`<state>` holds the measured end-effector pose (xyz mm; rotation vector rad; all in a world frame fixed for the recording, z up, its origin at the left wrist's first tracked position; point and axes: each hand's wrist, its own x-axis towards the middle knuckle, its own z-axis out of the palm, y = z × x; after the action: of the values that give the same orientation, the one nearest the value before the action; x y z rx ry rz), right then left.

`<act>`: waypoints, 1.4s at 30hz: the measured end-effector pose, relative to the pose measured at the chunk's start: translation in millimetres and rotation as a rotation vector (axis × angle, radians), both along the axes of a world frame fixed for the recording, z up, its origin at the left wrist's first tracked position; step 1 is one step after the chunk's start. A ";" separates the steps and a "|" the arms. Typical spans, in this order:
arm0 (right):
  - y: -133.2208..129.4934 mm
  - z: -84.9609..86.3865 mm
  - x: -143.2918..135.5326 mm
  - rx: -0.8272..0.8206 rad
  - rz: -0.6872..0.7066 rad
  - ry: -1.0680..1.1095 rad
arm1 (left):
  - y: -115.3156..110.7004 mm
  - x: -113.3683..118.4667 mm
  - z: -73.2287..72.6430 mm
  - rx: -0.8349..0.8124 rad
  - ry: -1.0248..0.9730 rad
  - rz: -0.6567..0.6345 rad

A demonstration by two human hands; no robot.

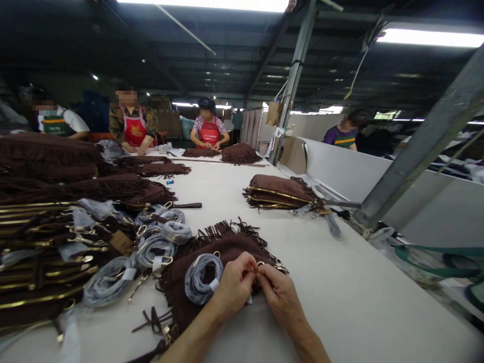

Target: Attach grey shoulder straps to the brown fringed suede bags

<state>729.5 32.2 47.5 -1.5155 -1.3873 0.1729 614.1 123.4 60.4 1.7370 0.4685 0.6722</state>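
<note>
A brown fringed bag (230, 243) lies flat on the white table (363, 282) in front of me. On it rests a wrapped, coiled strap (204, 279) with gold clips, just left of my hands. My left hand (237, 282) and my right hand (278, 287) meet at the bag's right edge, fingertips pinched together. What they pinch is too small to name. A gold ring (260, 263) shows just beyond the fingertips, and more gold hardware lies to its right.
Stacked brown bags with gold zippers (41, 272) and several coiled straps (155, 249) fill the left side. Another bag stack (282, 191) sits farther right. Metal posts (427, 136) rise beyond the right edge. Several people work at the back.
</note>
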 end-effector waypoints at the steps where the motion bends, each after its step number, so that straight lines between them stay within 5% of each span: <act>1: -0.6 0.7 -1.1 0.033 -0.056 -0.049 | 1.6 -0.8 4.1 -0.009 0.000 -0.008; 5: 0.6 16.0 -26.6 0.186 -0.196 -0.416 | 14.9 -27.6 46.6 0.091 -0.029 0.111; 8: 12.9 28.1 -66.2 -0.067 0.019 -0.673 | 20.1 -72.0 82.7 0.315 0.028 0.253; 10: 27.0 31.0 -90.6 -0.276 0.084 -0.758 | 14.1 -101.6 91.4 0.425 0.153 0.212; 13: 47.6 32.7 -104.9 -0.390 0.093 -0.809 | -6.0 -129.8 73.3 0.559 0.441 0.068; 17: 47.3 50.2 -77.9 -0.344 0.100 -0.767 | -28.3 -133.1 28.4 0.717 0.734 0.071; 20: 23.8 78.8 -43.8 -0.199 0.152 -0.427 | -24.6 -125.6 13.3 0.727 0.815 0.079; 23: -8.3 108.0 -19.4 -0.120 0.315 0.059 | -5.6 -121.9 16.1 0.651 0.774 0.126; 26: -38.5 120.8 -14.7 -0.125 0.436 0.075 | 15.0 -121.4 26.3 0.522 0.602 0.230; 30: -56.4 104.4 -28.2 -0.203 0.534 -0.078 | 29.2 -120.1 39.3 0.399 0.379 0.289; 34: -41.5 81.5 -43.1 -0.308 0.532 -0.227 | 25.9 -118.0 50.0 0.400 0.316 0.323; 42: -23.1 84.7 -61.3 -0.270 0.616 -0.288 | 29.0 -123.1 53.4 0.348 0.417 0.410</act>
<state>668.3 9.1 132.2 -1.3127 -2.1079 0.5572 491.0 152.4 113.8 2.1467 1.0684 0.7068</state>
